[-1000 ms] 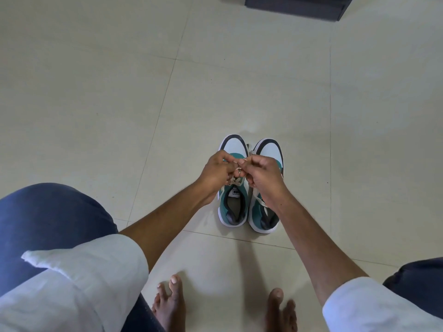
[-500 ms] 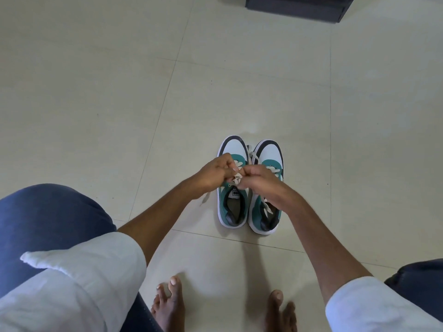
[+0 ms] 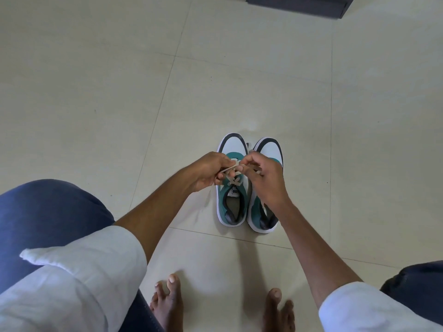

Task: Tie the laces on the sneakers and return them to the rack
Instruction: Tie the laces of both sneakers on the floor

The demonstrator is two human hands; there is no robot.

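The two sneakers stand side by side on the floor, toes away from the person; the left hand and right hand meet over the left sneaker, fingers pinched on its pale lace, the knot apparently half-formed; the right sneaker looks untied; both remain to be racked, perhaps on the dark unit ahead.

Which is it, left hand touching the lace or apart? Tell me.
Touching. The head view shows the left hand with its fingers pinched on the pale lace, which runs from that grip across to the right hand.
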